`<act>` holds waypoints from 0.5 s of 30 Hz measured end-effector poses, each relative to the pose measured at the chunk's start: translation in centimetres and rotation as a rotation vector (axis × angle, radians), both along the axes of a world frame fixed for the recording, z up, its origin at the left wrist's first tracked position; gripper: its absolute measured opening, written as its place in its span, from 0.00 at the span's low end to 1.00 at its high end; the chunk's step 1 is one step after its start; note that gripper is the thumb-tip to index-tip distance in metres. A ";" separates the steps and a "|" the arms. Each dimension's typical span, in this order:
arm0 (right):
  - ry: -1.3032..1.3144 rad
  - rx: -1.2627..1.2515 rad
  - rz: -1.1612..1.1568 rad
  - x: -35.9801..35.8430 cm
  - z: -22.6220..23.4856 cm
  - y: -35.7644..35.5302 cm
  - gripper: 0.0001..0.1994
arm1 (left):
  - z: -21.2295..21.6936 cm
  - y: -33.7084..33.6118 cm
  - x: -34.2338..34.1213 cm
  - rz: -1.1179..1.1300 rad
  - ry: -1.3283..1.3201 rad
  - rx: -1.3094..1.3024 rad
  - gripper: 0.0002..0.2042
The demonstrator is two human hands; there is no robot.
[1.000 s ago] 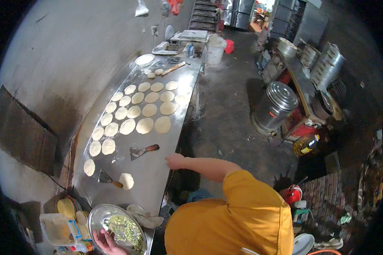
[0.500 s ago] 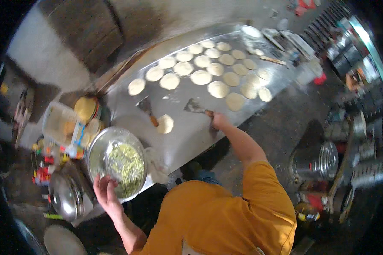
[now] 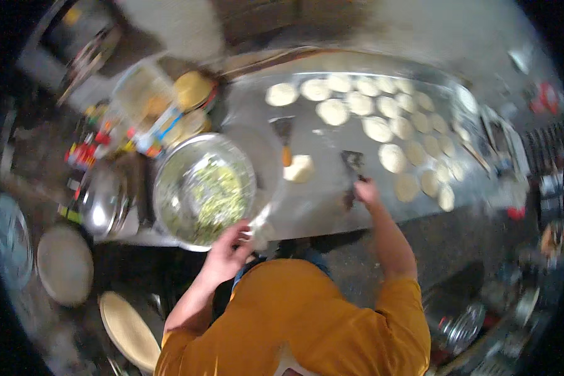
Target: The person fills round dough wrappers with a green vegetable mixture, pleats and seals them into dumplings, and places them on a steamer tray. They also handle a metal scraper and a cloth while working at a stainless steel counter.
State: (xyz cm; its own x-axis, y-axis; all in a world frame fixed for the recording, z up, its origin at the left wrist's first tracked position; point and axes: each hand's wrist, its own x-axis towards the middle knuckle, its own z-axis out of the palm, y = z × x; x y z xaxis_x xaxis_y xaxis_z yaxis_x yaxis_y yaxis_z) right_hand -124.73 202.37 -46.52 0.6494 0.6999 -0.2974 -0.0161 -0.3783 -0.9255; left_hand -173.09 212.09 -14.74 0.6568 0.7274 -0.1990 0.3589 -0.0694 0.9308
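Observation:
My right hand (image 3: 366,190) is closed around the handle of a flat scraper (image 3: 353,161), its dark blade pointing to the far side over the metal table (image 3: 332,207). My left hand (image 3: 229,250) is at the near right rim of a large steel bowl (image 3: 163,188). Its fingers are blurred, and whether they grip the rim cannot be made out. Chopped pale-green vegetable filling (image 3: 219,191) lies in the bowl. A second scraper (image 3: 283,133) with a wooden handle rests on the table, its handle end beside a lone piece of dough (image 3: 299,168).
Several flat dough rounds (image 3: 377,129) cover the table's right part. A rolling pin (image 3: 477,158) lies at its right end. Left of the bowl stand a clear plastic container (image 3: 135,94), a yellow-topped tub (image 3: 192,90) and a lidded steel pot (image 3: 101,197). Crumpled clear plastic (image 3: 264,233) is by the bowl.
The view has turned, shifting the table rightward. My left hand has moved from the bowl's near left side to its near right rim. My right hand still holds the scraper.

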 end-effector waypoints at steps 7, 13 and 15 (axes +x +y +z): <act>0.161 -0.172 -0.043 -4.4 11.9 1.7 0.08 | -2.1 -2.1 -2.1 -0.139 0.257 0.280 0.26; 0.263 -0.037 0.011 -1.9 8.2 2.6 0.11 | -2.0 -1.7 -1.4 -0.103 0.309 0.186 0.25; 0.328 0.050 0.151 -1.3 6.6 2.6 0.13 | -2.9 -1.9 -1.4 -0.046 0.326 0.144 0.26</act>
State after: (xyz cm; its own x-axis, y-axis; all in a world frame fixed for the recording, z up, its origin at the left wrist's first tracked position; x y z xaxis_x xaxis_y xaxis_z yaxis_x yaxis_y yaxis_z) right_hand -126.06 204.96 -39.89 0.4131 0.7997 -0.4356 -0.2631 -0.3531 -0.8978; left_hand -174.52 210.17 -17.59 0.6082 0.7344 -0.3012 0.6291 -0.2147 0.7471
